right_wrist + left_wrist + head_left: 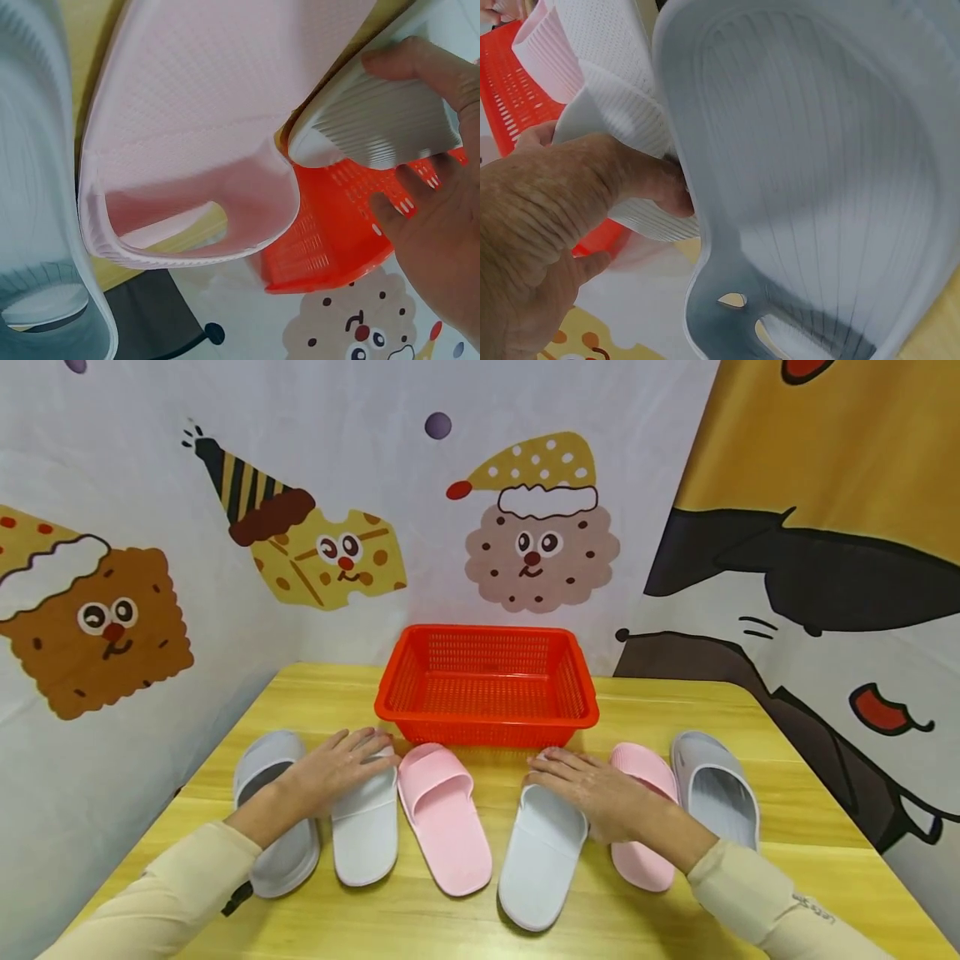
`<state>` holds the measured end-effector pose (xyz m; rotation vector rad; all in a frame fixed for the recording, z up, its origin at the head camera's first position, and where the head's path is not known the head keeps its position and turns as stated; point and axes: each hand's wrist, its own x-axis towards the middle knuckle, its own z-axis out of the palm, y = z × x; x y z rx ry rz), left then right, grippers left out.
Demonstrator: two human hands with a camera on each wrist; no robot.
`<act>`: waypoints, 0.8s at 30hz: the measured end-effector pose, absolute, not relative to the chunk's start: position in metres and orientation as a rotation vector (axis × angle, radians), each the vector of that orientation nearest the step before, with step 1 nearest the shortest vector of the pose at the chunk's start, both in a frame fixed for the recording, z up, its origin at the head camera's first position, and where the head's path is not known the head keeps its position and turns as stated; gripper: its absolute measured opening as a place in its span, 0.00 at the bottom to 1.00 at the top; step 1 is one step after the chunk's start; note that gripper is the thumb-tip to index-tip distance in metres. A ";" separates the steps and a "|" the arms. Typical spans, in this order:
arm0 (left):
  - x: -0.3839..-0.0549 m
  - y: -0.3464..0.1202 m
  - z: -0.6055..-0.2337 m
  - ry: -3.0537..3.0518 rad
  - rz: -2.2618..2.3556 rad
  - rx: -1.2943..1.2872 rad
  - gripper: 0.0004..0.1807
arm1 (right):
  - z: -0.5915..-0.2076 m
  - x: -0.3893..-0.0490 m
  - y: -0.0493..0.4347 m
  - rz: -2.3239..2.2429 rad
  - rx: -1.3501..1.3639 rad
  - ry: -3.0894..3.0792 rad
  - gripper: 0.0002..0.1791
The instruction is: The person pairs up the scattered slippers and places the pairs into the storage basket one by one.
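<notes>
In the head view, my left hand (341, 768) lies across the toe of a white slipper (365, 847), its fingers reaching over the far side. The left wrist view shows the thumb (664, 184) against the slipper's near side, beside a grey clog (802, 150). My right hand (585, 785) spans the toe end of the other white slipper (542, 868). Its thumb (401, 60) presses on the ribbed strap in the right wrist view, with the fingers at the opposite edge. A pink slipper (453, 831) lies between the two white ones.
Behind the slippers stands a red plastic basket (487, 731). Another pink slipper (652, 864) lies partly under my right forearm, next to a grey clog (720, 793). The second grey clog (288, 860) sits at the left. A cartoon-printed cloth (360, 410) hangs behind the wooden table (420, 935).
</notes>
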<state>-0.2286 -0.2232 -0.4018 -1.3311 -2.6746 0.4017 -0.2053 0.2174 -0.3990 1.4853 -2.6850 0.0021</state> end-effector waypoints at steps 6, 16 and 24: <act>-0.228 -0.221 -0.396 -2.655 0.374 -1.347 0.61 | -0.398 -0.206 0.221 0.049 1.482 -2.637 0.59; -0.225 -0.216 -0.390 -2.611 0.208 -1.362 0.61 | -0.396 -0.205 0.221 0.118 1.455 -2.577 0.56; -0.222 -0.211 -0.386 -2.639 0.054 -1.348 0.57 | -0.398 -0.204 0.219 0.172 1.444 -2.508 0.60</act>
